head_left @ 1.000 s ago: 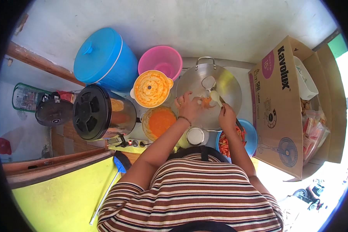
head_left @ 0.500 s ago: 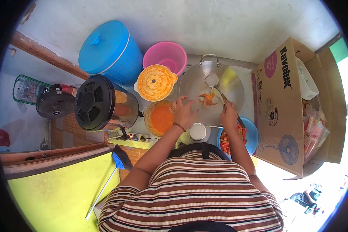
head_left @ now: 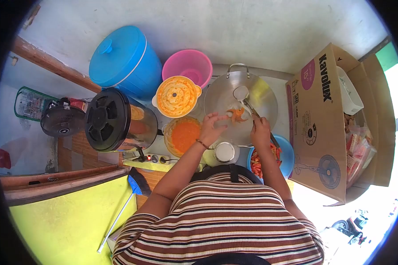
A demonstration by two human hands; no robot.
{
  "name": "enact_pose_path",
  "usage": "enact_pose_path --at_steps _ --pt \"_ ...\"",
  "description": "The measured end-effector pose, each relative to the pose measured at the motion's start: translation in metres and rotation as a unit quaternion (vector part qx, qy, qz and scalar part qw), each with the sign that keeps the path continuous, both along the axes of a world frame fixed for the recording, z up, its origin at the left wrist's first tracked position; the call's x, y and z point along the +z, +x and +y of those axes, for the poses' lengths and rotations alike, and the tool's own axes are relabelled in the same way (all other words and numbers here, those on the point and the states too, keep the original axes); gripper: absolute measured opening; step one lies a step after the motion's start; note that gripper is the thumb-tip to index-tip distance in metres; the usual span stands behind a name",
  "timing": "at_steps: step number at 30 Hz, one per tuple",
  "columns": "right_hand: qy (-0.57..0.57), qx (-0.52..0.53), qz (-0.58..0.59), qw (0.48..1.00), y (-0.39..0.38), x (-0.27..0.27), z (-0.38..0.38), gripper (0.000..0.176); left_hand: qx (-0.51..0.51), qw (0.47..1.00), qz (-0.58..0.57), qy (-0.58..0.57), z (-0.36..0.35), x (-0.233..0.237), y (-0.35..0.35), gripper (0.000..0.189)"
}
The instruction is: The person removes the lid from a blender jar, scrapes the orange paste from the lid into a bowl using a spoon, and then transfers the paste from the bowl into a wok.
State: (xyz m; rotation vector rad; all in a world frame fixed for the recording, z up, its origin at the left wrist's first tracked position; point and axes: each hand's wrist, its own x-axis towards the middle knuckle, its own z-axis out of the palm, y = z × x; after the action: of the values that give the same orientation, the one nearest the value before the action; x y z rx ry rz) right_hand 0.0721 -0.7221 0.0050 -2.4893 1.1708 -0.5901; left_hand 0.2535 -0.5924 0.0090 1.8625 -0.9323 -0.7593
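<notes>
My right hand (head_left: 261, 130) is wrapped round the handle of a metal ladle (head_left: 241, 93), whose head sits inside a wide metal wok (head_left: 264, 96). Some orange-red pieces (head_left: 237, 115) lie on the wok's bottom, just below the ladle's head. Over the wok's left edge, my left hand (head_left: 212, 128) is open, fingers apart, holding nothing I can see. Left of it stands a bowl of orange puree (head_left: 184, 137). A pale container with a round top (head_left: 225, 152) is between my forearms. Under my right forearm, a blue basin (head_left: 287, 155) holds chopped red pieces (head_left: 257, 162).
Behind the puree are an orange-stained yellow strainer (head_left: 176, 96), a pink basin (head_left: 189, 64) and a lidded blue bucket (head_left: 127, 62). A black-lidded container (head_left: 105, 119) stands at left, near a power strip (head_left: 152, 162). On the right, a large cardboard box (head_left: 315, 123) holds packages.
My left hand has shifted slightly right and down, its fingers spread apart. My right hand has moved slightly left with the ladle.
</notes>
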Motion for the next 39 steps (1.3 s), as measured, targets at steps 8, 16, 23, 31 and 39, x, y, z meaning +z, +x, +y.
enact_pose_path --at_steps 8,16,23,31,39 --pt "0.009 0.010 0.004 1.000 -0.005 0.000 0.001 0.030 0.020 0.984 -0.159 0.084 -0.005 0.000 -0.012 0.036" --pt "0.019 0.040 -0.019 0.999 -0.001 -0.012 -0.006 0.037 0.021 0.980 -0.171 0.097 -0.015 -0.002 -0.015 0.035" --pt "0.020 0.037 0.026 0.999 0.011 -0.017 0.002 0.033 0.019 0.978 -0.174 0.114 -0.016 -0.002 -0.015 0.037" --pt "0.090 0.044 0.091 0.991 0.017 -0.024 0.008 0.040 0.015 0.983 -0.151 0.105 -0.014 -0.005 -0.013 0.037" --pt "0.097 0.042 0.065 0.992 0.020 -0.019 0.009 0.037 0.024 0.978 -0.178 0.105 -0.014 -0.004 -0.013 0.035"
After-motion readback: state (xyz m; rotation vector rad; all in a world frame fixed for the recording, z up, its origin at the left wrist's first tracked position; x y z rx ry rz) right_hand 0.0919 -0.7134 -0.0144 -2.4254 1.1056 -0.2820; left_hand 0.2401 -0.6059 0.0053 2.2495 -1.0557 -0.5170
